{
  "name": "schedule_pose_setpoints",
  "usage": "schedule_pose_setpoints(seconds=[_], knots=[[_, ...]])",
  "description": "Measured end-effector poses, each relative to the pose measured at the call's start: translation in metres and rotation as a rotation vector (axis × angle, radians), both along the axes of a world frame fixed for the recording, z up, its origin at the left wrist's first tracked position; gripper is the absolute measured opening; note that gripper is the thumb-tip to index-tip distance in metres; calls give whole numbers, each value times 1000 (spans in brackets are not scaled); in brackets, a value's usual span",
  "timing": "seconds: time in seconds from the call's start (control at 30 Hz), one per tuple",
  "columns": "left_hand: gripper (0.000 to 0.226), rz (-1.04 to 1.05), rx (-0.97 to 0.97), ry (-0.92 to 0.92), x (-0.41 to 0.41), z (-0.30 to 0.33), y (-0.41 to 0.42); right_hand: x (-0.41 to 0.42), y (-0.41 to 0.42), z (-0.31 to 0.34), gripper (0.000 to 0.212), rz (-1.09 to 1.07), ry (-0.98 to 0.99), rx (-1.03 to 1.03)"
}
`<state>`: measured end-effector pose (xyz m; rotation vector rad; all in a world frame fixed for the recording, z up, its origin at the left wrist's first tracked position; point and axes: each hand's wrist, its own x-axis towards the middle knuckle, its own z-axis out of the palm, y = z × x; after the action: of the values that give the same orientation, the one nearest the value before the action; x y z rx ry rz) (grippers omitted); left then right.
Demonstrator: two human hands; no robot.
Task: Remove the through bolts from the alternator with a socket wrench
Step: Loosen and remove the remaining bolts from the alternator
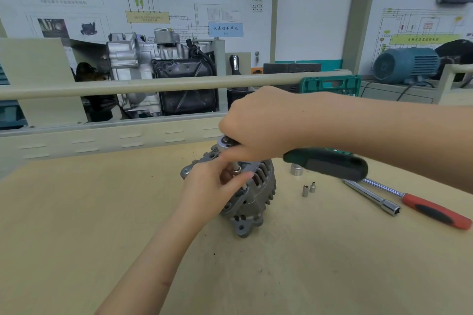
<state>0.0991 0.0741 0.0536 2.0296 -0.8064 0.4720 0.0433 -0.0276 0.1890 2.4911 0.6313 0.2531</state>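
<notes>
A grey alternator (252, 202) stands on the tan workbench (102, 212) near the middle. My right hand (258, 123) grips the head end of a socket wrench whose dark green handle (327, 162) points right; its chrome head (226, 142) sits above the alternator's top. A socket on an extension (236, 170) runs down from the head toward the housing. My left hand (215, 186) pinches that socket and extension with its fingers beside the alternator's upper left. The bolt itself is hidden by the fingers.
Two small sockets (308, 188) and a larger chrome socket (297, 169) lie right of the alternator. A chrome extension bar (371, 197) and a red-handled tool (435, 212) lie farther right. A green tool case (330, 84) and a beige rail (153, 84) stand behind.
</notes>
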Motion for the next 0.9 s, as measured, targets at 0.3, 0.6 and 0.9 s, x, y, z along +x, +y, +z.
schedule_pose_setpoints(seconds=[0.3, 0.6, 0.9], knots=[[18, -76, 17, 76, 0, 4, 6, -1, -5, -6, 28, 27, -70, 31], [26, -9, 21, 12, -1, 3, 2, 8, -2, 0, 31, 70, 47, -16], [22, -27, -4, 41, 1, 2, 4, 5, 0, -3, 22, 16, -46, 11]])
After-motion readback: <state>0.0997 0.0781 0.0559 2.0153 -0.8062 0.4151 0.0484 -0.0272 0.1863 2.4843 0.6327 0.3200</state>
